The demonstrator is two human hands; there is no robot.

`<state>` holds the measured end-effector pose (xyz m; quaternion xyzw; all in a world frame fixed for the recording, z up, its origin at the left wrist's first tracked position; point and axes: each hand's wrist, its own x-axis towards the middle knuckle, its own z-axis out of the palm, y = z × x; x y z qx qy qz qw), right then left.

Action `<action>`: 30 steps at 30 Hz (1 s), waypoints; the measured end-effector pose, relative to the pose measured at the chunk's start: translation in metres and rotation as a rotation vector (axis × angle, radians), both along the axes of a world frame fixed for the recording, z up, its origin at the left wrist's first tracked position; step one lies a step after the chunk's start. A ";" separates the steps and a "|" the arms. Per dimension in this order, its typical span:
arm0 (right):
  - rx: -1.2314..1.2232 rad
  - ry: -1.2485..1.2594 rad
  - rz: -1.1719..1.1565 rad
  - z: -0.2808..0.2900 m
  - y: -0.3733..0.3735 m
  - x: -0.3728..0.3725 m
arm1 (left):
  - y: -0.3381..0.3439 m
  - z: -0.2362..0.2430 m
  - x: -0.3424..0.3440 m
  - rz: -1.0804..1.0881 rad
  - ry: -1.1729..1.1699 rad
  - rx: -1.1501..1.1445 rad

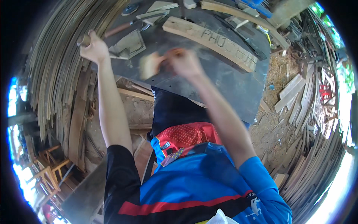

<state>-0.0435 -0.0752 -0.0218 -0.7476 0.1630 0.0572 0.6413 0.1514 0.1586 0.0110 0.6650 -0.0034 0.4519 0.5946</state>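
Out to the left, my left hand is closed around a short round piece of wood, whose end pokes out past the fingers beside stacked boards. My right hand is over the near part of the dark tabletop, smeared by motion. In its grip is a blurred thing with a pale, blocky end and a reddish-brown part near the fingers; its kind cannot be made out. Beyond the right hand lies a long, slightly curved wooden piece with letters marked on its face.
Between my hands lie a flat pale wood piece and a tool with a brown wooden handle. A dark metal bar rests behind the lettered piece. Long board stacks flank the left; wood offcuts litter the right.
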 end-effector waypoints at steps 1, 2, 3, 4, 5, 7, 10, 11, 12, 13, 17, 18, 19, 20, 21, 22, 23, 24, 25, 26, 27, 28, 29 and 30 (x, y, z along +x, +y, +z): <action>-0.010 -0.086 0.065 -0.012 0.029 0.003 | -0.004 0.002 0.000 -0.019 0.018 0.010; -0.086 -0.186 0.169 -0.008 0.058 -0.001 | 0.000 0.004 0.000 -0.031 0.035 0.020; -0.237 -0.406 0.264 -0.031 0.088 0.001 | -0.003 0.007 0.001 -0.055 0.051 0.023; -0.276 -0.382 0.349 -0.031 0.108 -0.011 | -0.001 0.008 0.000 -0.079 0.061 0.005; -0.317 -0.353 0.434 -0.032 0.116 -0.021 | -0.003 0.005 -0.001 -0.106 0.073 -0.018; -0.081 -0.330 0.338 -0.030 0.099 -0.038 | -0.002 0.005 -0.005 -0.110 0.092 0.004; -0.029 -0.402 0.179 -0.015 0.024 -0.075 | -0.007 0.002 -0.005 -0.123 0.055 -0.027; -0.091 -0.326 0.114 0.011 -0.005 -0.088 | 0.008 0.005 -0.004 -0.106 0.043 0.013; 0.054 -0.116 -0.087 0.031 -0.032 -0.103 | 0.002 0.008 -0.009 -0.099 0.021 0.012; 0.030 -0.136 -0.242 0.038 -0.062 -0.115 | 0.005 0.005 -0.006 -0.107 0.031 0.031; -0.279 -0.172 -0.478 0.064 -0.170 -0.172 | -0.002 0.004 -0.005 -0.154 0.032 -0.056; -0.311 -0.181 -0.466 0.068 -0.186 -0.184 | -0.002 0.003 -0.004 -0.175 0.027 -0.070; -0.309 -0.136 -0.426 0.065 -0.196 -0.189 | -0.001 0.002 -0.002 -0.166 0.021 -0.075; -0.309 -0.091 -0.386 0.059 -0.203 -0.194 | 0.001 0.000 0.000 -0.157 0.015 -0.080; -0.307 -0.050 -0.354 0.059 -0.200 -0.194 | 0.000 0.000 0.002 -0.156 0.005 -0.084; -0.319 -0.075 -0.408 0.052 -0.193 -0.191 | 0.002 0.000 0.002 -0.167 0.015 -0.080; -0.283 -0.076 -0.379 0.047 -0.185 -0.186 | 0.004 -0.001 0.000 -0.157 0.015 -0.077; -0.247 -0.075 -0.359 0.045 -0.171 -0.179 | 0.002 -0.001 -0.001 -0.157 0.015 -0.073; -0.205 -0.079 -0.339 0.040 -0.154 -0.171 | 0.001 0.001 -0.002 -0.157 0.011 -0.063; -0.190 -0.075 -0.312 0.028 -0.134 -0.163 | 0.001 0.002 -0.002 -0.156 0.025 -0.049; -0.179 -0.072 -0.288 0.017 -0.110 -0.153 | -0.002 0.002 -0.001 -0.150 0.030 -0.041; -0.171 -0.029 -0.255 0.016 -0.081 -0.139 | -0.004 0.004 0.000 -0.140 0.033 -0.032; -0.154 -0.044 -0.175 0.008 -0.052 -0.127 | -0.004 0.005 0.000 -0.133 0.036 -0.022; -0.187 -0.104 -0.101 0.007 -0.016 -0.115 | -0.005 0.004 0.001 -0.107 0.010 -0.011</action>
